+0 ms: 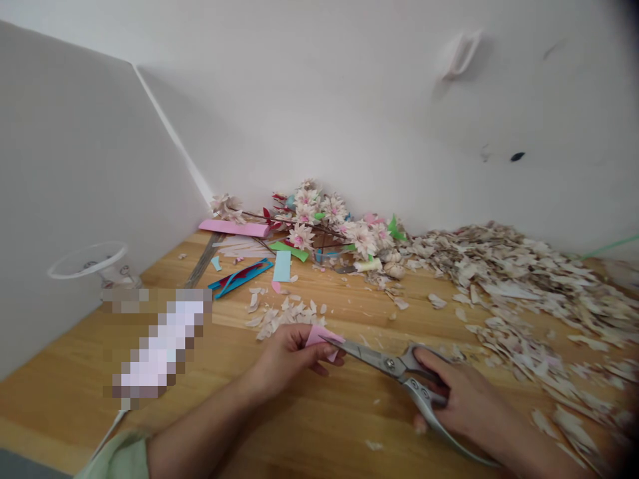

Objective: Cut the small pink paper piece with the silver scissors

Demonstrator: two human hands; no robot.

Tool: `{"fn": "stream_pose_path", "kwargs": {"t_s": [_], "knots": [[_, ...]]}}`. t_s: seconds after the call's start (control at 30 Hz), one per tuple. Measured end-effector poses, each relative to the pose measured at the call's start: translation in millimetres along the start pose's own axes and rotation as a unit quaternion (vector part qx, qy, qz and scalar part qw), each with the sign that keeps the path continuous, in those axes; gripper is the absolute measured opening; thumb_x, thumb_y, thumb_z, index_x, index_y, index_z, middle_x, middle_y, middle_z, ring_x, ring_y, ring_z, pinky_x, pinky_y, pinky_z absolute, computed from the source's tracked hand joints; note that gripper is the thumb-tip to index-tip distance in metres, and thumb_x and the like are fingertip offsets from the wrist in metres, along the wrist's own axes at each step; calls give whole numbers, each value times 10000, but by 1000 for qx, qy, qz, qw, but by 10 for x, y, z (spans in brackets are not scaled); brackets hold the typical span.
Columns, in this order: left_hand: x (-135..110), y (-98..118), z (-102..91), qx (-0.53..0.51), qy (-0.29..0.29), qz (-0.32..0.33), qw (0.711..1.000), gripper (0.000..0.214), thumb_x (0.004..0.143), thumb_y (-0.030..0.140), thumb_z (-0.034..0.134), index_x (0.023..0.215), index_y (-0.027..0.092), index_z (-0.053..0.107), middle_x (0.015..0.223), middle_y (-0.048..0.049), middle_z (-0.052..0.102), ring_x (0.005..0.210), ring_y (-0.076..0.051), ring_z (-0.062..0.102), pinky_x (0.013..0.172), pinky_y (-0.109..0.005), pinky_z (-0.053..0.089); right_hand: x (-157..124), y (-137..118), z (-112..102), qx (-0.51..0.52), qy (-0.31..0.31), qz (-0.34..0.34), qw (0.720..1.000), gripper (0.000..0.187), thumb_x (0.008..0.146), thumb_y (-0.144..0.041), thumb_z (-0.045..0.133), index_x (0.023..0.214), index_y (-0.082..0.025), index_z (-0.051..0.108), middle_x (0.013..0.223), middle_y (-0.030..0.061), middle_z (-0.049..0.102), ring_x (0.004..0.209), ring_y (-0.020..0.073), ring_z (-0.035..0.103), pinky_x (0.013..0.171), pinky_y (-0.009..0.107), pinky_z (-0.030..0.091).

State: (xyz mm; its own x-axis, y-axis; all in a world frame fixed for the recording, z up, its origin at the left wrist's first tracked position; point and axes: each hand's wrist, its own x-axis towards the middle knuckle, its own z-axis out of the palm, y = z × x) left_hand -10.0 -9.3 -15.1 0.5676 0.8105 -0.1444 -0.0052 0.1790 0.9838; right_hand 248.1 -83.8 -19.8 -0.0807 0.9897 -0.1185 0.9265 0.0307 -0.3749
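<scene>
A small pink piece of paper (319, 334) is pinched between the thumb and fingers of my left hand (287, 356), above the front of the wooden table. My right hand (464, 392) grips the handles of a pair of metal scissors (392, 364). Their tips reach the pink paper beside my left thumb. The blades look nearly closed, and whether they are cutting into the paper I cannot tell. Just behind my left hand lies a small heap of pale petal-like flakes (287, 318).
Pale handmade flowers (305, 213) lie along the wall. Before them are a pink paper roll (234, 228), blue strips (242, 276) and a light blue sheet (282, 266). Dry flakes (499, 266) pile up at right. A clear plastic cup (90, 263) and a blurred-out object (160, 346) are at left.
</scene>
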Motion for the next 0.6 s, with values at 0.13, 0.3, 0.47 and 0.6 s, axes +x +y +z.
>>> {"fn": "stream_pose_path", "kwargs": {"t_s": [0.13,0.3,0.47,0.6], "knots": [[-4,-3,-6,4,-1,-3,1000,323,653,426,694,815,147,698,797,-72,723,777,-189,668,616,-259,516,-9,2,-9,2,-3,3,1000,339,541,-354,734,774,-236,519,646,-29,629,567,162,508,515,238,319],[-7,17,-10,7,-13,-10,1000,320,662,404,696,854,148,697,828,-74,728,811,-192,670,608,-241,509,-16,-14,-29,-4,-6,14,1000,333,541,-339,730,787,-241,528,638,-31,630,573,178,533,520,245,339],[-17,26,-10,15,-18,-19,1000,342,667,431,687,857,147,693,858,-88,734,847,-209,677,603,-238,507,-8,10,-29,7,-1,22,1000,354,541,-334,718,838,-241,549,682,-10,673,608,208,574,536,261,367],[-19,17,-10,21,-13,-15,1000,331,676,428,676,859,153,698,865,-86,735,839,-207,680,604,-238,510,-2,46,-3,-20,2,17,1000,362,562,-343,701,879,-244,554,711,3,682,628,223,591,541,272,371]]}}
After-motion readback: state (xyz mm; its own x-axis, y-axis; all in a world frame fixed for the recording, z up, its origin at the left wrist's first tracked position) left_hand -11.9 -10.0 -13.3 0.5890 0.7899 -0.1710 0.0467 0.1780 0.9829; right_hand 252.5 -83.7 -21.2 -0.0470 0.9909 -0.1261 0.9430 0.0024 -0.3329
